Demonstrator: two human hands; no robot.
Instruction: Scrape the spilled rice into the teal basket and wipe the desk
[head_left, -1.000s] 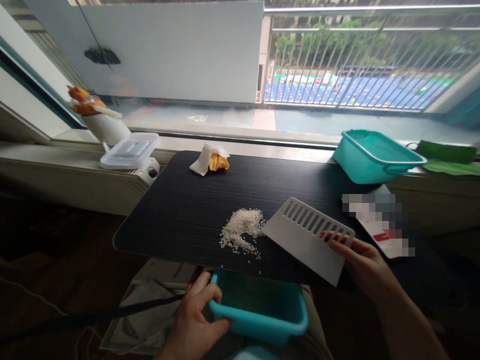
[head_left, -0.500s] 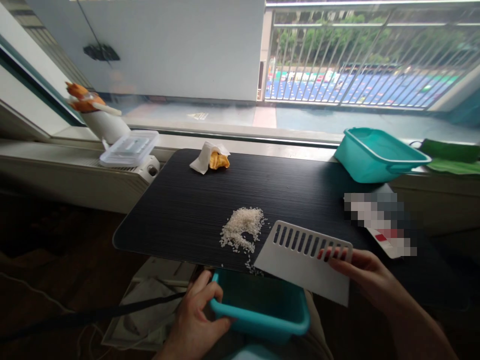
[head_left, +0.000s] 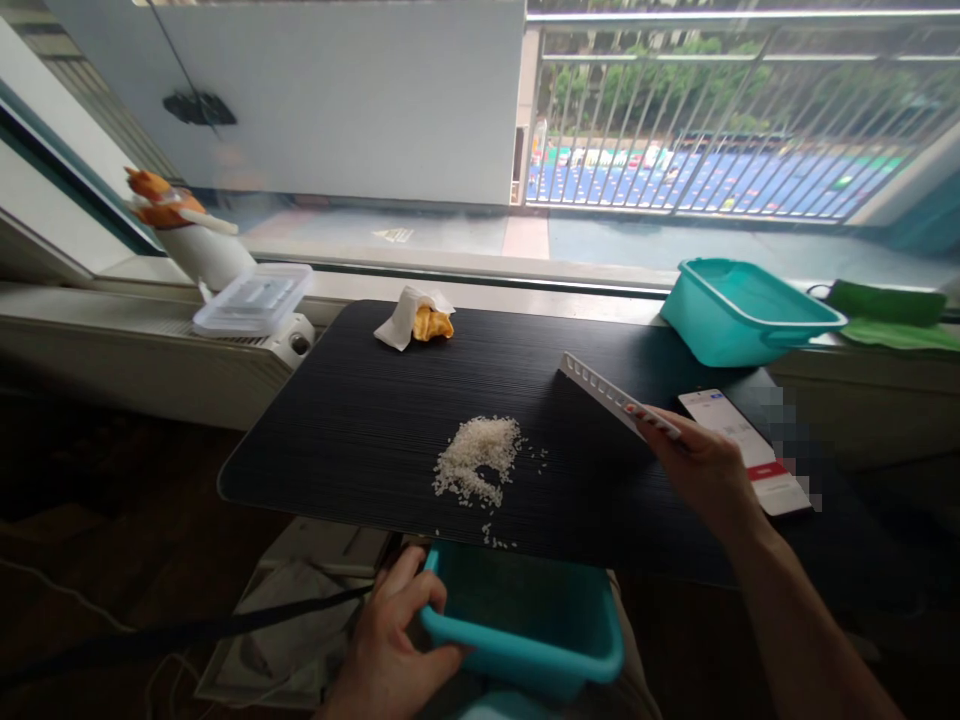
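My left hand (head_left: 401, 625) grips the near-left rim of a teal plastic bin (head_left: 525, 635), held just below the front edge of the dark table (head_left: 322, 430). A pile of white rice (head_left: 480, 455) lies on the tabletop beyond the bin, with loose grains scattered to its right and towards the edge. In my right hand (head_left: 701, 470) is a white slotted scraper (head_left: 607, 395), pinched by its slotted edge. It is tilted nearly edge-on above the table, right of the rice and apart from it.
A second teal bin (head_left: 750, 315) stands at the back right, beside a green cloth (head_left: 885, 315). A phone (head_left: 750, 450) lies to the right of my right hand. Crumpled tissue with something yellow (head_left: 431, 322) sits at the back. A clear plastic lid (head_left: 255, 300) rests at the left.
My right hand has lifted the scraper up and away from the table's front edge, turning it edge-on. My left hand and the bin stay in place.
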